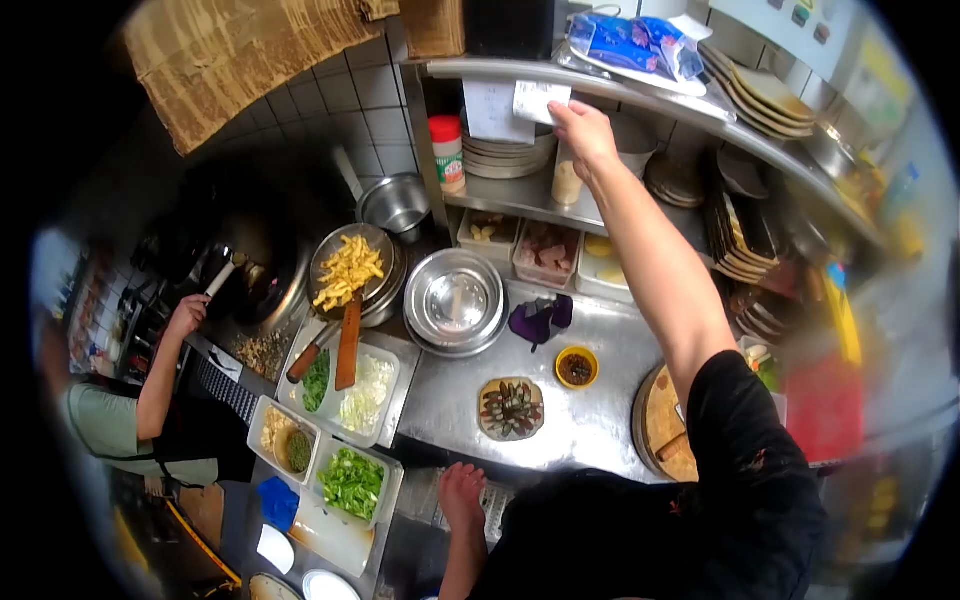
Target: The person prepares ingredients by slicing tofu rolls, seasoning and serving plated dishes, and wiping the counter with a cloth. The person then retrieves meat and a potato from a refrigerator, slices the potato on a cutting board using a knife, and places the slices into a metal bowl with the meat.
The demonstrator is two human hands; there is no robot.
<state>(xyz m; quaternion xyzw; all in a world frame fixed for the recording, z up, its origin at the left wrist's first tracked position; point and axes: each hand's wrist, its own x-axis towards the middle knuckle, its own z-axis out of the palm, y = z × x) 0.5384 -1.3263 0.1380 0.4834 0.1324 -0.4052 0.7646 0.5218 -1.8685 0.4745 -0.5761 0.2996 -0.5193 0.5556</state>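
Note:
My right hand (585, 138) reaches up to the shelf edge and pinches a small printed paper slip (540, 101). Behind the slip, another white paper (492, 112) hangs in front of stacked plates. My left hand (462, 492) is low in front of my body, its fingers loosely curled with nothing visible in them. Beyond it on the steel counter sits a square dish (511, 408) of dark sliced food in a fanned layout. A yellow bowl (577, 368) of dark sauce stands beside that dish, below some purple leaves (541, 320).
At left, a co-worker's hand (188, 314) grips a handle over a wok (265, 290). Fried strips fill a strainer (350, 268) near steel bowls (455, 298). Tubs of chopped greens (352, 484) stand lower left. A round chopping board (668, 425) with a knife lies right.

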